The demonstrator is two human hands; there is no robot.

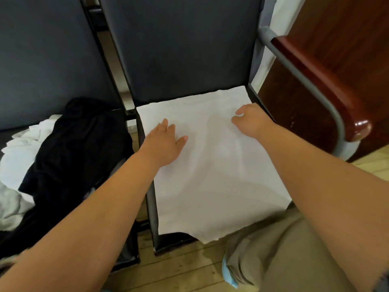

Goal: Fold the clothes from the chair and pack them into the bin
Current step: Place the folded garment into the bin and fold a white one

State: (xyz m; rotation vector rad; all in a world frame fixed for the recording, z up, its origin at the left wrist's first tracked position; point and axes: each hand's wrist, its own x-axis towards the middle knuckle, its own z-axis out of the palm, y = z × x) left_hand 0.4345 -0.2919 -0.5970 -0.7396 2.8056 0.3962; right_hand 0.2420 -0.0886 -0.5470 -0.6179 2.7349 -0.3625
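Flat white cotton garment (210, 165) lies spread over the seat of the dark padded chair (185, 49), front edge hanging off twd the wooden plank floor (185, 268). Left hand (166, 144) rests flat on the garment's left part, fingers straight & together, thumb out. Right hand (250, 121) is on the far right part w/ fingers curled down; can't tell if it pinches the cloth. On the next chair to the left, a crumpled black garment (80, 144) lies over rumpled white clothes (19, 152).
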